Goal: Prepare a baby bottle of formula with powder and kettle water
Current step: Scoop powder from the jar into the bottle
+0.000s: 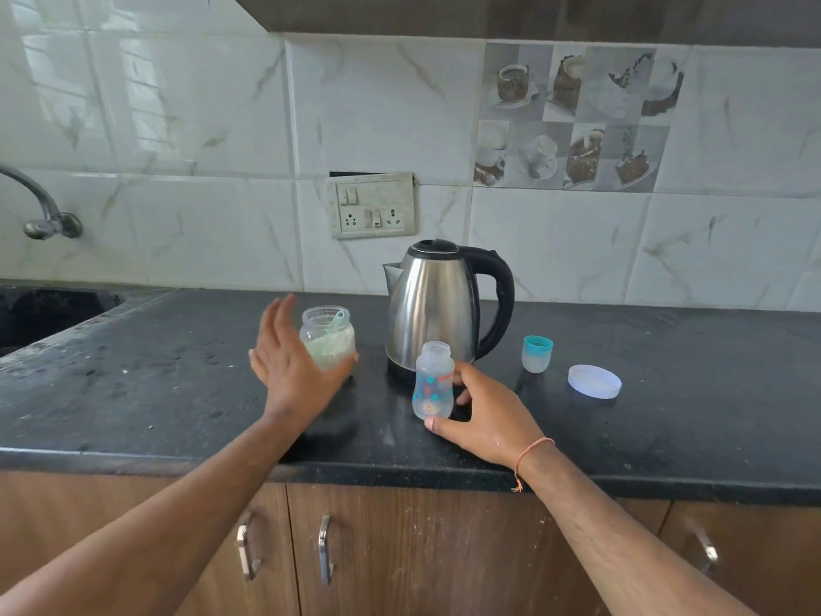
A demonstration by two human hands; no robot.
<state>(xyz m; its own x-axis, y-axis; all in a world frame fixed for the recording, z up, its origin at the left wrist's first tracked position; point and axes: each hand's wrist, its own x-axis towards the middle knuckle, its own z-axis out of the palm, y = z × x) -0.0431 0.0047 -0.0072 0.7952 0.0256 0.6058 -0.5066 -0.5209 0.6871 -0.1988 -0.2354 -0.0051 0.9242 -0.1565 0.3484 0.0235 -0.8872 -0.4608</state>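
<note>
Dark tabletop [622,420] carries the kettle [437,304]. The uncapped, empty-looking bottle [434,380] is gripped by the right hand [484,415]; the open powder jar [328,337] is approached by the spread left hand [288,366]. Scooping, pouring and capping are judged outstanding.

Brushed, glossy steel kettle [433,304] with black plastic handle; clear plastic bottle [434,380] at its 6 o'clock — translucent jar [328,337] at 9; tabletop [155,384] of dark speckled stone — matt, dusty.
</note>
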